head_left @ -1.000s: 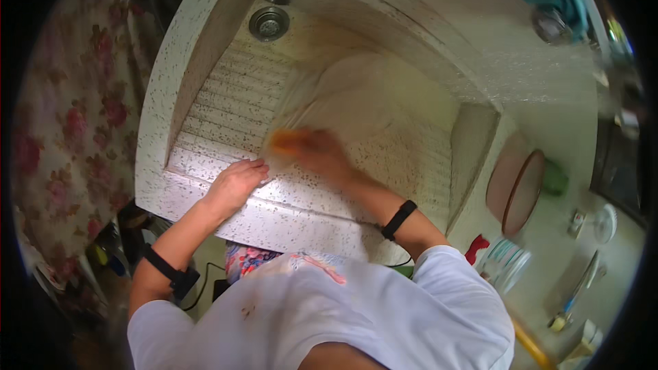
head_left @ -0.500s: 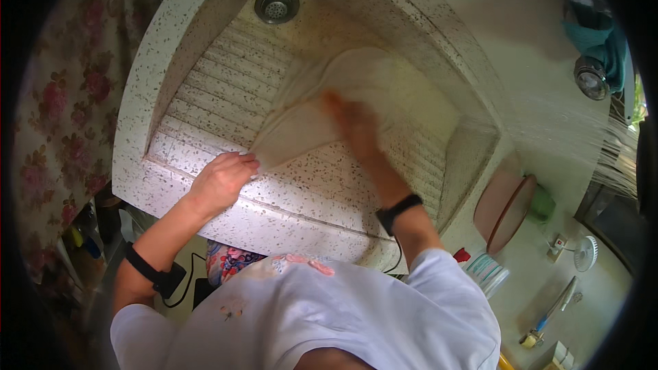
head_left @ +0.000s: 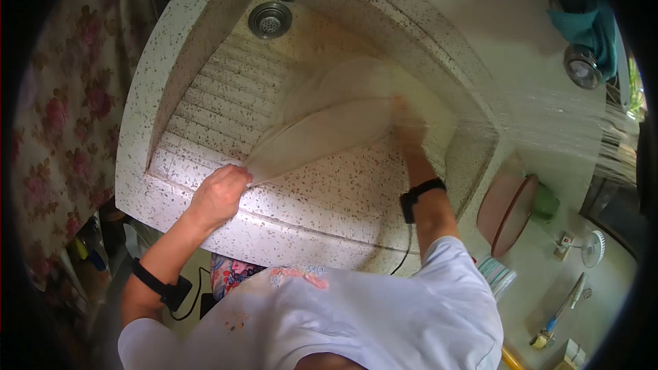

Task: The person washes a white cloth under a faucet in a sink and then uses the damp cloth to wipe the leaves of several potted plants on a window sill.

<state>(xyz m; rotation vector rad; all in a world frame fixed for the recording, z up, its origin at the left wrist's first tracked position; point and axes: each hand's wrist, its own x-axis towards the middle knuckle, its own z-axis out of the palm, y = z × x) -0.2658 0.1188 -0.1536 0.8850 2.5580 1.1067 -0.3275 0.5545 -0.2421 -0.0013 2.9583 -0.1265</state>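
Observation:
A thin, pale wet cloth [head_left: 329, 138] lies stretched across the ribbed floor of a speckled stone sink [head_left: 157, 72]. At the cloth's near left corner, my left hand [head_left: 221, 195] is closed, gripping its edge against the sink's front ledge. My right hand [head_left: 410, 127] is at the cloth's far right end, smeared by motion. An orange tint shows at its fingertips, but whether it holds something cannot be made out. Both wrists or forearms carry black bands.
A metal drain [head_left: 270, 20] sits in the far left corner of the sink. Water streaks [head_left: 541, 120] cross from the right, near a round shower head [head_left: 582, 66]. A flowered curtain [head_left: 72, 109] hangs on the left. At right are a red-rimmed basin [head_left: 514, 216] and a small white fan [head_left: 593, 249].
My right hand has swept right along the cloth, from its middle to its far right end. The cloth now looks drawn out straighter. My left hand keeps its hold on the corner.

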